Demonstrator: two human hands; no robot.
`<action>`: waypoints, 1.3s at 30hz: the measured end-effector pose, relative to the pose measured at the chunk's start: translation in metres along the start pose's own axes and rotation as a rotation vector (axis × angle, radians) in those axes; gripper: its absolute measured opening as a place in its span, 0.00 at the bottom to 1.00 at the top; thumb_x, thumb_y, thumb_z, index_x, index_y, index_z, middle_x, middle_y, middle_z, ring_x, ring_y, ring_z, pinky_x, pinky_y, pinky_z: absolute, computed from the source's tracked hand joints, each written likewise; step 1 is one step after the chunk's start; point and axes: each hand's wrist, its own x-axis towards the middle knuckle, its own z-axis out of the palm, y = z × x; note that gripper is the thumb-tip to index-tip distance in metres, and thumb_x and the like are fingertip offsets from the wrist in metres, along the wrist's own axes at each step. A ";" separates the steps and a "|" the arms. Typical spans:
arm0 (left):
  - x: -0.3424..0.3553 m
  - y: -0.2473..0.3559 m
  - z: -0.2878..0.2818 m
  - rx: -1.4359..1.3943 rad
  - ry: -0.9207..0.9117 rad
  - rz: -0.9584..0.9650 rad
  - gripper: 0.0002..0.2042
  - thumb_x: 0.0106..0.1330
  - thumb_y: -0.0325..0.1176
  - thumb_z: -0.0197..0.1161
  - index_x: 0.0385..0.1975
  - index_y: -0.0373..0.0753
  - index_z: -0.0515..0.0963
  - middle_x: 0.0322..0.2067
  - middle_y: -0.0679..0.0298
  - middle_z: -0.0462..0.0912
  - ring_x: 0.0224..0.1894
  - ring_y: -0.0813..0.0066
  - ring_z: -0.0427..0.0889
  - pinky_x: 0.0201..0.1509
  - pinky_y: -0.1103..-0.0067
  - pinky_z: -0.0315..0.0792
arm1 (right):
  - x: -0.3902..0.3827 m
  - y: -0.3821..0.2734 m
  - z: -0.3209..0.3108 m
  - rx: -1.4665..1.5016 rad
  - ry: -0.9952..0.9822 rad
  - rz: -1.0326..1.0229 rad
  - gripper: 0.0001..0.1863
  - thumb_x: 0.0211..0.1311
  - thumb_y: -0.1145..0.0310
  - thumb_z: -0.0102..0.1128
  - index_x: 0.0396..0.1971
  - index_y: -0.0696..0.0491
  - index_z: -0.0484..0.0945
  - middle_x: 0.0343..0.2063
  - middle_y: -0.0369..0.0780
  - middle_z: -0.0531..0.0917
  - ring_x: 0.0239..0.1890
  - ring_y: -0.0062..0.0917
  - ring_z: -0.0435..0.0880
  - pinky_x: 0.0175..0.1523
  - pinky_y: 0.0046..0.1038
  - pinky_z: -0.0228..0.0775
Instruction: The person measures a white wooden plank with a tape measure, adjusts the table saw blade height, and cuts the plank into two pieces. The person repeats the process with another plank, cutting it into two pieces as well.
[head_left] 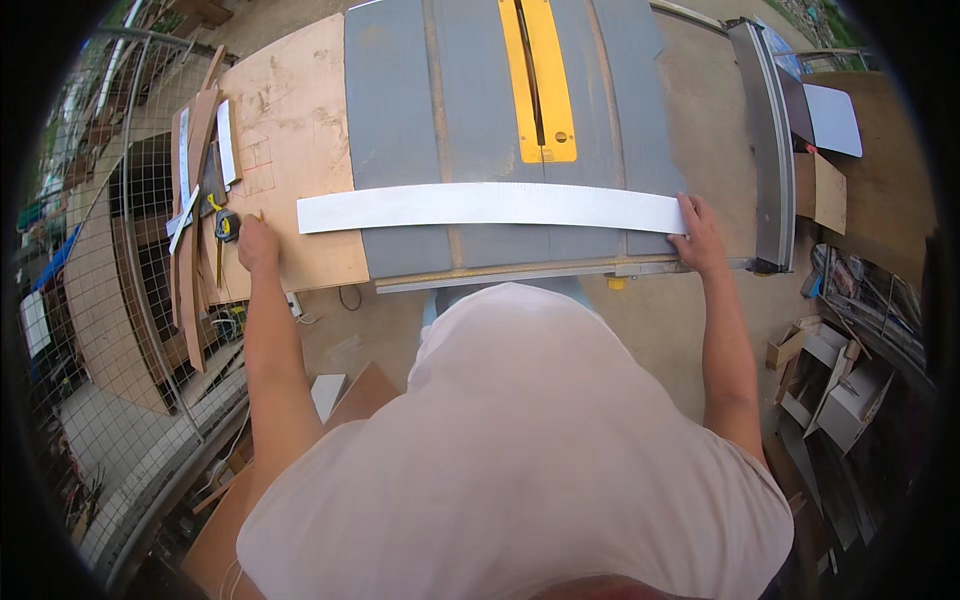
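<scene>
A long white strip (490,205) lies crosswise over the grey saw table (470,120) and the plywood board (295,120) at its left. My right hand (700,235) grips the strip's right end, thumb toward me. My left hand (258,243) is closed on a small thin tan object (259,216), apparently a pencil, over the plywood. Just left of that hand sits a tape measure (227,225) with black and yellow on it. The saw's yellow slotted insert (560,120) is beyond the strip.
Wood offcuts (195,280) line the plywood's left edge beside a wire mesh fence (130,350). A metal rail (765,150) bounds the table's right side. Boxes and panels (840,390) are piled at lower right; a white board (835,120) is at upper right.
</scene>
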 end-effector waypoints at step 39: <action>-0.048 0.191 -0.053 -0.158 -0.107 0.770 0.42 0.50 0.42 0.81 0.68 0.45 0.69 0.69 0.56 0.68 0.74 0.53 0.62 0.80 0.43 0.44 | 0.150 -0.089 0.025 0.056 0.149 -0.151 0.44 0.48 0.62 0.75 0.70 0.48 0.69 0.67 0.44 0.74 0.69 0.44 0.69 0.73 0.45 0.57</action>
